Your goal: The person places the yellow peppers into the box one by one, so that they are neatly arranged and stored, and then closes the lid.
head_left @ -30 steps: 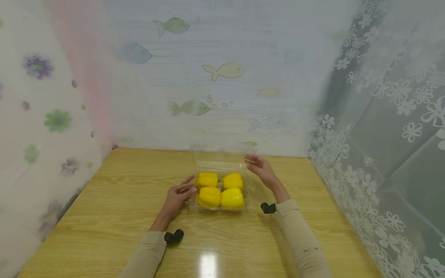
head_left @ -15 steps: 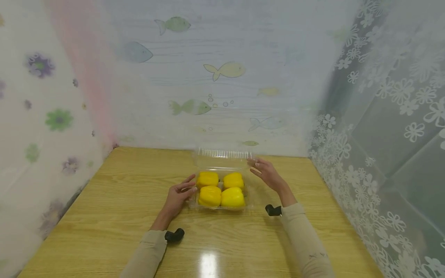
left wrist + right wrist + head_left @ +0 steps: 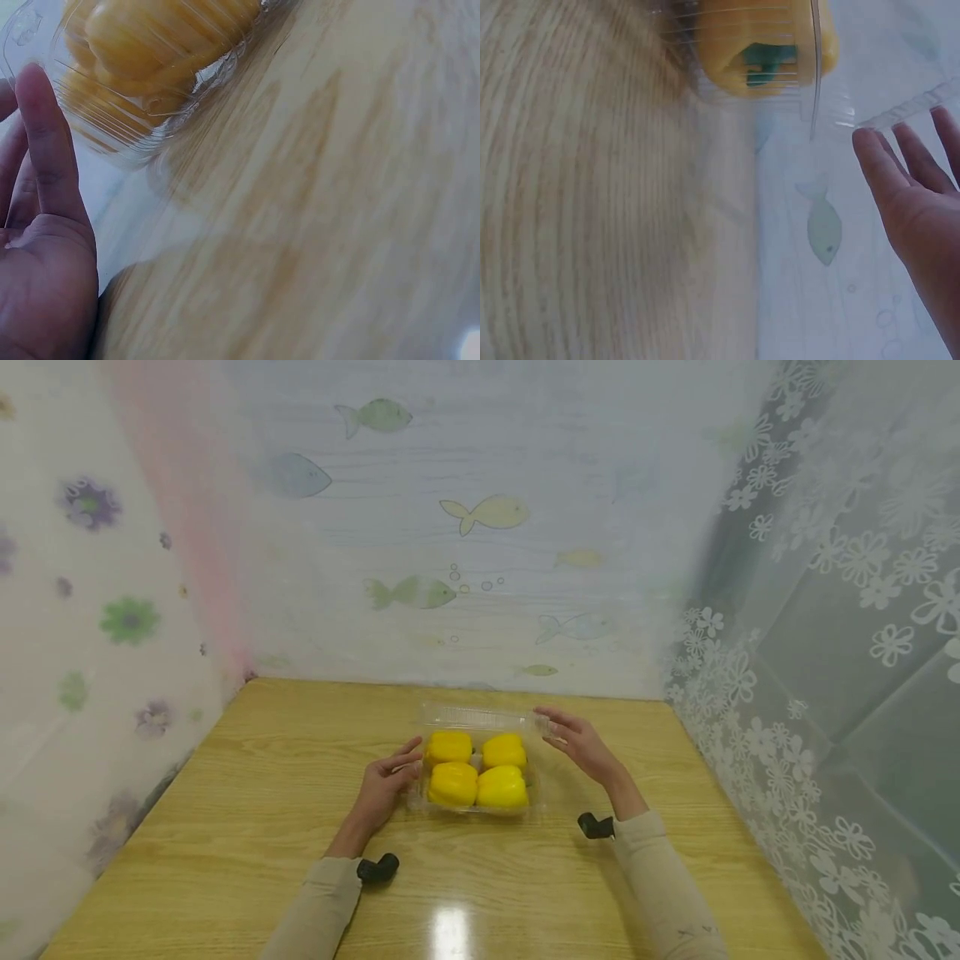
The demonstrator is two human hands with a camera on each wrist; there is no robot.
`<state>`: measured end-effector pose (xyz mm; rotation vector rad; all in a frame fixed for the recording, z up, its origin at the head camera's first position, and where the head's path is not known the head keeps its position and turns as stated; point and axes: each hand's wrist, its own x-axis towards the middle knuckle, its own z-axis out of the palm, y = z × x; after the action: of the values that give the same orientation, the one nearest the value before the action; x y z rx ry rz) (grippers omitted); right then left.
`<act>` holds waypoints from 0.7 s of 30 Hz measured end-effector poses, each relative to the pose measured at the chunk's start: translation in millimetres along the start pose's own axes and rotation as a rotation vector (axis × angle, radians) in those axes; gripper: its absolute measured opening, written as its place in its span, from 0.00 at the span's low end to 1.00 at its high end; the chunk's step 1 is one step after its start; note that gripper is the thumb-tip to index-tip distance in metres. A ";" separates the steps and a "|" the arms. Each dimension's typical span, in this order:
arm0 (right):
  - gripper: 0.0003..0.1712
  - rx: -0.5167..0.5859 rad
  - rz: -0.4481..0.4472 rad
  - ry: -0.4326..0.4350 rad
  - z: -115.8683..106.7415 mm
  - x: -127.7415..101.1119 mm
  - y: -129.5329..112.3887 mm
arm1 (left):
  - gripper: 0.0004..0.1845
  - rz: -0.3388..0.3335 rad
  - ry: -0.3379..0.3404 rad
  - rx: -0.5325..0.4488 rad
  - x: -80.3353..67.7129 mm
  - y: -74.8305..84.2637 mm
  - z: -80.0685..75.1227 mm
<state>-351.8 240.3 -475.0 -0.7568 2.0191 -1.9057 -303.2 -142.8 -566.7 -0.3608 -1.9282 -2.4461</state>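
Observation:
Several yellow bell peppers [image 3: 452, 785] sit in a hinged clear plastic container [image 3: 537, 806] on the table. Its clear lid [image 3: 476, 718] stands raised at the back, tilted over the peppers. My left hand [image 3: 381, 789] is at the container's left side; in the left wrist view a straight digit touches the clear rim [image 3: 49, 37]. At the lid's right end is my right hand [image 3: 585, 747], its extended fingertips against the lid edge [image 3: 911, 109] in the right wrist view. A green-stemmed pepper [image 3: 739, 37] shows there through the ribbed wall.
The wooden table [image 3: 300, 760] reaches back to a fish-patterned curtain [image 3: 480, 577]. A flowered sheet [image 3: 90, 627] hangs on the left, and a translucent white-flowered one [image 3: 825, 652] on the right. Black wrist mounts [image 3: 596, 826] jut from the sleeves.
The lid has swung forward and down from its leaning-back position. My right hand has moved slightly right and toward me with its edge. The left hand and the peppers have stayed in place.

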 end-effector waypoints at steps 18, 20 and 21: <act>0.39 -0.214 0.100 -0.102 0.8 -27.1 12.1 | 0.23 0.006 0.086 -0.184 0.3 3.8 4.1; 0.40 -0.223 0.101 -0.117 2.3 -29.2 14.2 | 0.25 0.008 0.099 -0.192 0.5 3.2 4.4; 0.40 -0.221 0.108 -0.122 3.1 -30.2 15.3 | 0.25 0.003 0.107 -0.190 0.5 3.0 4.5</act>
<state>-327.9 253.8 -495.1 -0.7785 2.1687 -1.5572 -302.5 -139.2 -562.7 -0.2278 -1.6591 -2.5961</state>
